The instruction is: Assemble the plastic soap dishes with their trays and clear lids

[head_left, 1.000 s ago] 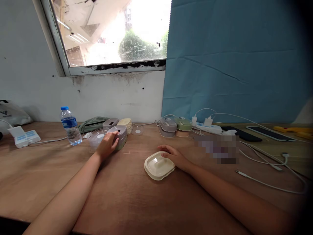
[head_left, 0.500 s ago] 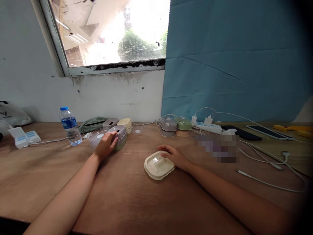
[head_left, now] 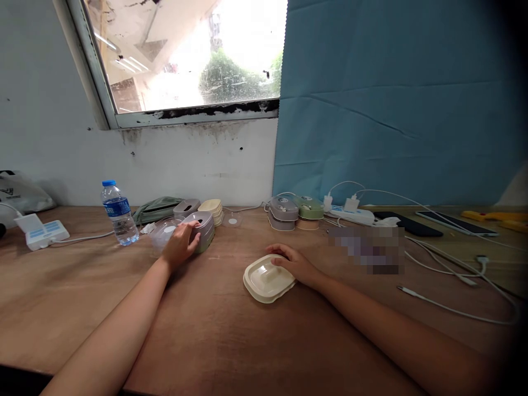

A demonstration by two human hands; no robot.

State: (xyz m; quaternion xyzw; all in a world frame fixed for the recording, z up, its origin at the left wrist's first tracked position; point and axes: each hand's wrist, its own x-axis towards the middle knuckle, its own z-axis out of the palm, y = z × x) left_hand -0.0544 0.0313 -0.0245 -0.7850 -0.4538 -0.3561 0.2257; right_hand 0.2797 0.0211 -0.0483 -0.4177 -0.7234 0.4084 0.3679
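Note:
My left hand [head_left: 179, 243] lies against a stack of greyish-purple plastic box parts [head_left: 203, 224], fingers over the top rim and thumb on the near side. The topmost part has an oval slot. Stacked cream parts [head_left: 211, 207] stand just behind, and clear round plastic pieces [head_left: 162, 232] lie to the left, partly covered by my hand. On the table in front, my right hand [head_left: 297, 267] grips the far right edge of a cream plastic lid-like piece [head_left: 264, 279], its thumb on top. The fingers' undersides are hidden.
Assembled grey boxes [head_left: 282, 210] and a green-topped box [head_left: 310, 209] stand near the wall. A water bottle [head_left: 119, 213] and green pouch [head_left: 157, 209] are at back left. White cables [head_left: 449, 313], a power strip [head_left: 358, 214] and phones [head_left: 456, 223] occupy the right side.
My left hand has shifted very slightly at the greyish-purple stack. My right hand and the cream piece stay where they were.

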